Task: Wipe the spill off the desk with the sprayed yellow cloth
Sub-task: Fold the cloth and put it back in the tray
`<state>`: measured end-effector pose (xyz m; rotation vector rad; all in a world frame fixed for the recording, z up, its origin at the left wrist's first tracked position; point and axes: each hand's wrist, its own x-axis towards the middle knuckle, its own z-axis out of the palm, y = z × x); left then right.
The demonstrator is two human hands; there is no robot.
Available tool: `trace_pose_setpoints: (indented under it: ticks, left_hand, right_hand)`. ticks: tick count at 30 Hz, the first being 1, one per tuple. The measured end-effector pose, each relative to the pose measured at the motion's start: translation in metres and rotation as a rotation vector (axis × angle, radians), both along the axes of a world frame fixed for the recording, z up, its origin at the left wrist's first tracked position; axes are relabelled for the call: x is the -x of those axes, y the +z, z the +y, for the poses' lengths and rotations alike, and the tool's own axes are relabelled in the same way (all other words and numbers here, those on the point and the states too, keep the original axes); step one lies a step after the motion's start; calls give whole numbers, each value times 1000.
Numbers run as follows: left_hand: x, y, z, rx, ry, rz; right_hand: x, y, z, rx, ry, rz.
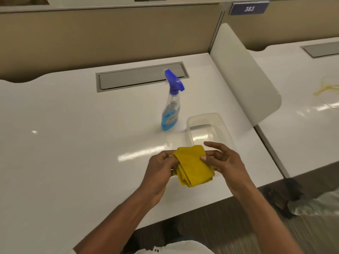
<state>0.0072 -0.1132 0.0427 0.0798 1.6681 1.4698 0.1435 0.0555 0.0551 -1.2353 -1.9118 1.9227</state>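
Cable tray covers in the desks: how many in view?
2. One cable tray cover behind the spray bottle on the near desk; one on the right desk, cut off by the frame edge.

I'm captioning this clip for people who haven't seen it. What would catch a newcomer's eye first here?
The folded yellow cloth, held above the near edge of the white desk by the left hand and right hand. Behind it stands a spray bottle with a blue trigger head and blue liquid, beside a clear plastic container. Far right, past the white divider, a yellowish spill marks the neighbouring desk.
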Motion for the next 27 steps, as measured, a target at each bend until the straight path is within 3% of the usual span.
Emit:
trace_pose_setpoints:
  ticks: [3,9,22,27]
  left_hand:
    - [-8,7,39,9,-5,-20]
    - [-13,8,100,263,-252,309]
    - [-13,-23,165,528,-607,720]
    - [-22,-28,177,586,-727,734]
  right_hand:
    - [-4,0,36,-44,-42,-8]
    - [1,-10,93,-191,34,-64]
    - [35,-54,120,-753,464,-569]
    - [39,-63,118,-868,494,-680]
